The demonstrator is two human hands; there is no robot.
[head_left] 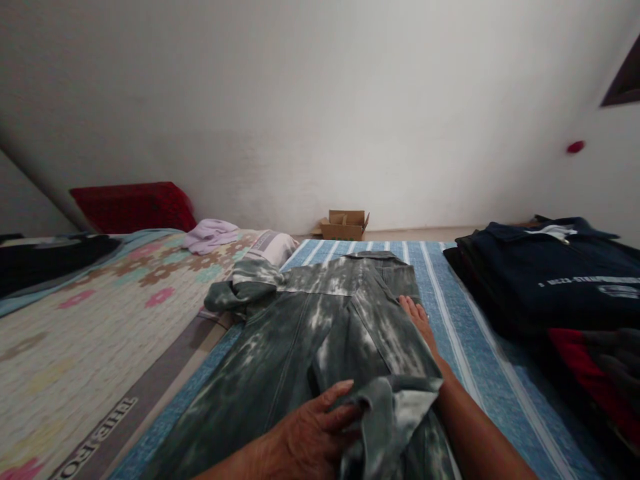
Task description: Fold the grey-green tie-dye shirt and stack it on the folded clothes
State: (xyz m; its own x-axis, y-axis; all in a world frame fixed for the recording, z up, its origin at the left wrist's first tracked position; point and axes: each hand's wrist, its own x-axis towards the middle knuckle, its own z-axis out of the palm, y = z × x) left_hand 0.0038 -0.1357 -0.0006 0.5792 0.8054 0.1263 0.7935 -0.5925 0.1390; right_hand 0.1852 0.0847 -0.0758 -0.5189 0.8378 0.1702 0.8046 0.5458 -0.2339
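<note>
A grey-green mottled denim jacket (280,347) lies back side up on a blue striped cover, its collar at the far end. One sleeve is folded inward across the back, and the other sticks out bunched to the left. Low in the view, my left hand (320,427) is closed on the cuff end of the folded sleeve; some of its fingertips are hidden by cloth. My right hand (419,319) rests with fingers stretched out along the jacket's right edge, near the shoulder.
Folded dark clothes (560,273) are stacked on the right, with a red and grey garment (575,353) nearer. A flowered quilt (125,320) covers the left side, with a lilac cloth (211,235) on it. A cardboard box (344,227) stands by the wall.
</note>
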